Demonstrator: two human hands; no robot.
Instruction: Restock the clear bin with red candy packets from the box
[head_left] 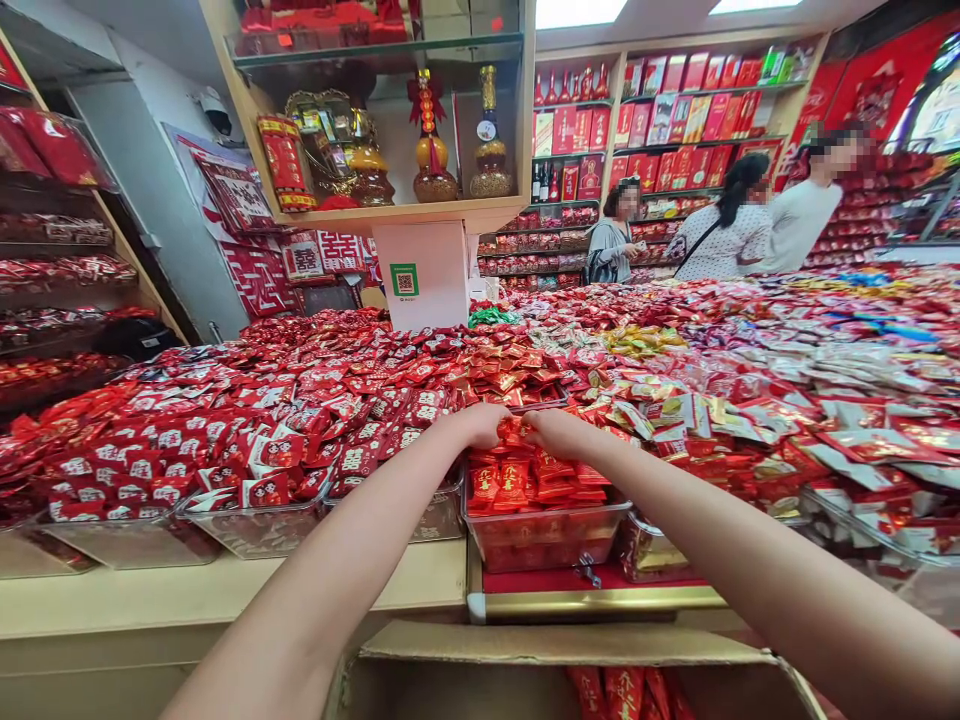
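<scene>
Both arms stretch forward over a clear plastic bin (547, 535) heaped with small red candy packets (517, 485) printed in gold. My left hand (486, 426) is at the back of this heap, its fingers curled in on red packets. Close beside it on the right, my right hand (556, 434) also has its fingers bent around red packets. A narrow gap with red wrappers showing separates the two hands. The fingertips are partly hidden, so the number of packets held cannot be made out. Below the arms stands an open cardboard box (570, 645) with red gold-printed packages (626, 690) inside.
Bins of red-and-white packets (277, 460) line the left side, and more wrapped sweets (885, 440) lie to the right. A white pillar (424, 275) under a glass-shelved cabinet (375, 210) rises behind. Several people, including one in a dotted top (712, 240), stand at the back right.
</scene>
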